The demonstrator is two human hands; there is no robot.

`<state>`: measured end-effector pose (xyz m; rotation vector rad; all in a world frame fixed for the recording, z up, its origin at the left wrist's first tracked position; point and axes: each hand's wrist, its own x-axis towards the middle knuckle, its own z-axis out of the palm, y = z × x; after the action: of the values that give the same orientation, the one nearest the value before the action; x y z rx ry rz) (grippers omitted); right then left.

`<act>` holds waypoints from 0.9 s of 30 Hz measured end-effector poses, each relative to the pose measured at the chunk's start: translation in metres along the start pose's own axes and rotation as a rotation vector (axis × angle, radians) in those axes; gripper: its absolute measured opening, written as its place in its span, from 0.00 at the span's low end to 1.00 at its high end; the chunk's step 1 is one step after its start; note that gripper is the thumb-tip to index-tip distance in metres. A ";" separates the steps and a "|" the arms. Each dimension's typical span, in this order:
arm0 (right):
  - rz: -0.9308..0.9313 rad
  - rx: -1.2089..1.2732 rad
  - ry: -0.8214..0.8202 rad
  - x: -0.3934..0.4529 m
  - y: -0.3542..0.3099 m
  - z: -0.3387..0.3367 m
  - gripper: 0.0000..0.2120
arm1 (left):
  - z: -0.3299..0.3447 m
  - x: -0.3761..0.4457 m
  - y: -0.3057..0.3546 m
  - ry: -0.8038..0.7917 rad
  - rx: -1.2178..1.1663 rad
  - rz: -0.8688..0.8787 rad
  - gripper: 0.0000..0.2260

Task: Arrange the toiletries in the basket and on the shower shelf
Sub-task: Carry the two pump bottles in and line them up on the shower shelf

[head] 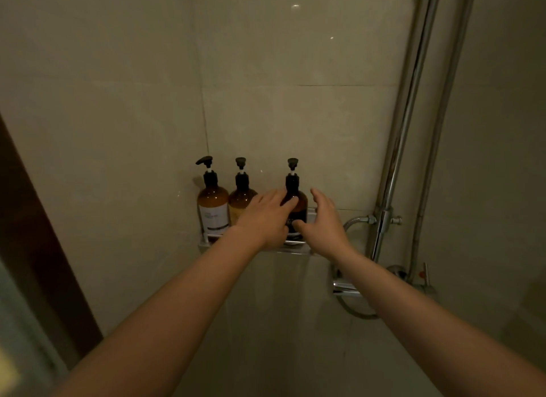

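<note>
Tiled shower wall (295, 115) fills the view, chrome riser pipe (404, 148) at right. On the shower shelf (292, 243), three amber pump bottles stand upright: left bottle (213, 207) at the left end, middle bottle (240, 200) beside it, dark bottle (295, 210) at the right end. Left hand (266, 216) lies fingers spread on the dark bottle; right hand (323, 222) cups it, fingers open, thumb touching.

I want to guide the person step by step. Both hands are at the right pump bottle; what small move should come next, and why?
Probably close both hands on the dark amber pump bottle: the left hand touches its front, the right hand is open beside it.
</note>
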<state>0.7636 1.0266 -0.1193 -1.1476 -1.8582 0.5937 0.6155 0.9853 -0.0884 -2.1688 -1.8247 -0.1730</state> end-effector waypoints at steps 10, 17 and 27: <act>0.044 0.208 -0.043 0.012 0.003 0.019 0.37 | 0.008 -0.004 0.000 0.020 0.000 -0.001 0.33; 0.002 0.207 -0.078 0.017 -0.002 0.037 0.35 | 0.014 -0.011 -0.019 0.031 0.009 -0.036 0.34; -0.010 0.213 -0.108 0.021 -0.006 0.047 0.35 | 0.017 -0.012 -0.028 0.031 0.011 -0.046 0.34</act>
<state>0.7163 1.0442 -0.1311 -0.9823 -1.8396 0.8407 0.5845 0.9827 -0.1034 -2.1065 -1.8545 -0.2053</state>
